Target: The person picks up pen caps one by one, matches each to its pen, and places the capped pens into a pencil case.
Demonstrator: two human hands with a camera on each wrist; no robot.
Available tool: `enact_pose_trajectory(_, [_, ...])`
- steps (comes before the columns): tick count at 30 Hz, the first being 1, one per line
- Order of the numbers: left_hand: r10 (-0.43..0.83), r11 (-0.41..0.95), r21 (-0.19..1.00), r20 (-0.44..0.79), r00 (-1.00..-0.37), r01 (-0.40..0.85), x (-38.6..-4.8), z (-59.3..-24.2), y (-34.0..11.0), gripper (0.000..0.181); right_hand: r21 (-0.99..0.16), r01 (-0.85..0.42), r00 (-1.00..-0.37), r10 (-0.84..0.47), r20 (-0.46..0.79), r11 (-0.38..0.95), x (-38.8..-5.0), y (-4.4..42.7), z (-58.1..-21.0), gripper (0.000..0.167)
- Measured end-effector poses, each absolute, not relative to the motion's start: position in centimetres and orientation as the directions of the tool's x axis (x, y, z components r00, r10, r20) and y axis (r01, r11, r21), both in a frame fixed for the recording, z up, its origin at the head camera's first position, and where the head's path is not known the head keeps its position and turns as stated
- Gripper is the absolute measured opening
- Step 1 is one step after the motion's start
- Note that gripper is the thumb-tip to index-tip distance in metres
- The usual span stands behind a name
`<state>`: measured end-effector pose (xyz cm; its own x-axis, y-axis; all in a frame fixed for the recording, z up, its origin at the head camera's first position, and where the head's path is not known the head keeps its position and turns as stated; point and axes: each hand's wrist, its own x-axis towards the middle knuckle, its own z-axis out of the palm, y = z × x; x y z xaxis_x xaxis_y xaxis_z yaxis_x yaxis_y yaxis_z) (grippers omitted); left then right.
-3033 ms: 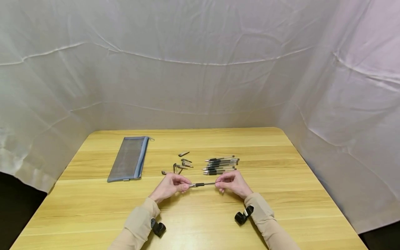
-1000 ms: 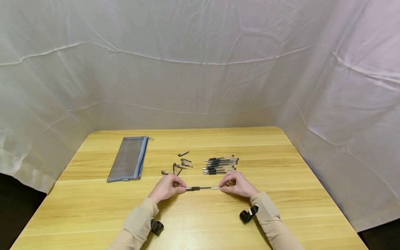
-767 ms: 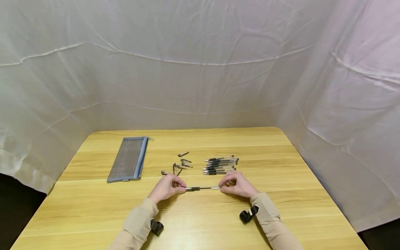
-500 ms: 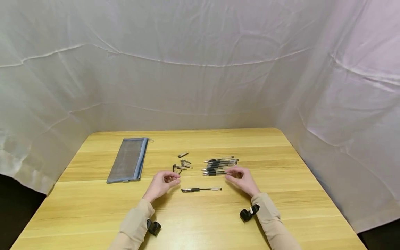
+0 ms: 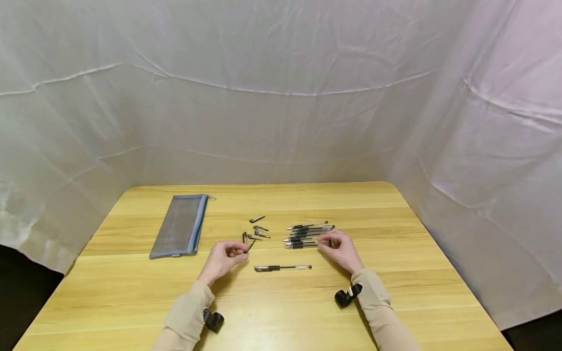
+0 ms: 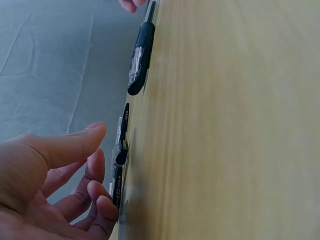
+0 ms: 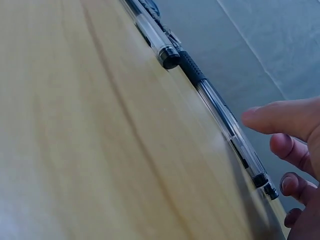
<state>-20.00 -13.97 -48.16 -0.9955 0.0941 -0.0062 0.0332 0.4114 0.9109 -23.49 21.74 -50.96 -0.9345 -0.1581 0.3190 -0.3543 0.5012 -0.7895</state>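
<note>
A capped gel pen (image 5: 273,268) with a black grip lies crosswise on the table between my hands. My left hand (image 5: 218,262) is beside a loose group of black-and-clear pen caps (image 5: 255,237); in the left wrist view its thumb and bent fingers stand apart, fingertips close to the caps (image 6: 119,155). My right hand (image 5: 343,251) hovers at the back ends of several uncapped gel pens (image 5: 303,239), whose tips point left. In the right wrist view, thumb and fingers are spread beside the pens (image 7: 220,107), with nothing between them. My left hand partly hides the nearest caps.
A grey mesh zip pouch (image 5: 180,224) with blue edging lies flat at the left of the wooden table (image 5: 281,312). One pen cap (image 5: 257,219) lies apart, farther back. Pale cloth (image 5: 281,122) hangs behind and around the table.
Both hands have let go of the capped pen, which now lies on the table. My left hand has moved left to the caps. My right hand has moved forward to the uncapped pens.
</note>
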Motion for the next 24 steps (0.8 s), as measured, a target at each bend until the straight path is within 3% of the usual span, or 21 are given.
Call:
enact_pose_trajectory(5, [0.093,0.41,0.912,-0.016,-0.996,0.024,-19.97,-48.02,-13.9,0.019,-0.791,-0.312,-0.95,-0.179,0.255,0.526,-23.59,21.84,-50.83,0.019])
enact_pose_trajectory(24, [0.081,0.392,0.92,-0.032,-0.996,0.002,-19.97,-48.07,-13.91,0.02,-0.771,-0.321,-0.946,-0.217,0.24,0.551,-23.87,21.66,-50.8,0.018])
